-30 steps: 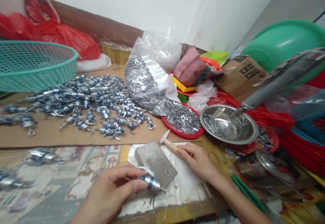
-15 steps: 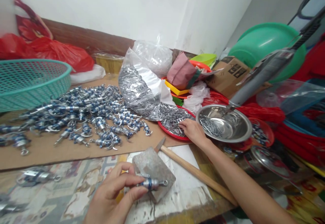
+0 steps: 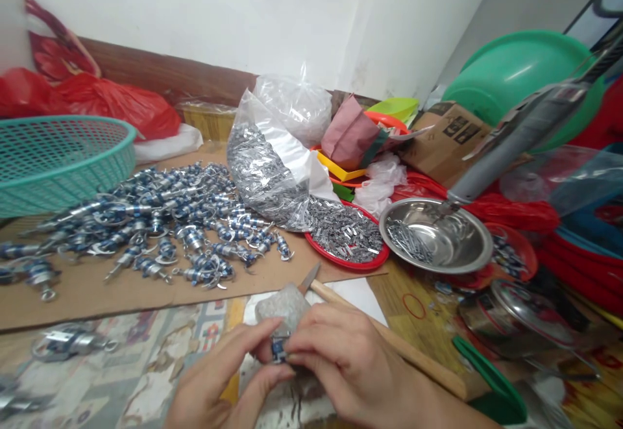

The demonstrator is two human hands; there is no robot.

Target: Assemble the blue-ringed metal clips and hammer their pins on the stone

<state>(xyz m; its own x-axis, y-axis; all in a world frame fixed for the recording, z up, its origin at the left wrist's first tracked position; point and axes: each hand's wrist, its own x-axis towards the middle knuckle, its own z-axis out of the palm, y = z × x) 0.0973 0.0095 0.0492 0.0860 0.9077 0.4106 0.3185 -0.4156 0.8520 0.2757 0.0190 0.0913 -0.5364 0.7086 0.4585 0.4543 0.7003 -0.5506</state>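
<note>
My left hand point(image 3: 238, 370) pinches a small metal fitting with a blue band point(image 3: 278, 349) between thumb and fingers. My right hand point(image 3: 348, 354) closes around the fitting's right end; its fingertips hide that end, and I cannot tell if a small part is between them. Just behind the fitting lies a grey stone block point(image 3: 285, 306), partly covered by my hands. A hammer's wooden handle point(image 3: 418, 357) slants away beneath my right hand, its metal head point(image 3: 309, 278) beside the block. To the left, similar fittings point(image 3: 189, 208) form a large heap on cardboard.
A red plate point(image 3: 357, 263) holds many small metal pieces beside a clear bag point(image 3: 267, 169) of the same. Right of it stands a steel bowl point(image 3: 479, 250) with pins. A turquoise basket point(image 3: 97, 176) sits far left. Near the right table edge is a green plastic object point(image 3: 506, 390).
My right hand has left the small metal pieces on the red plate and come down left to the fitting in my left hand. The fitting is now largely covered by fingers.
</note>
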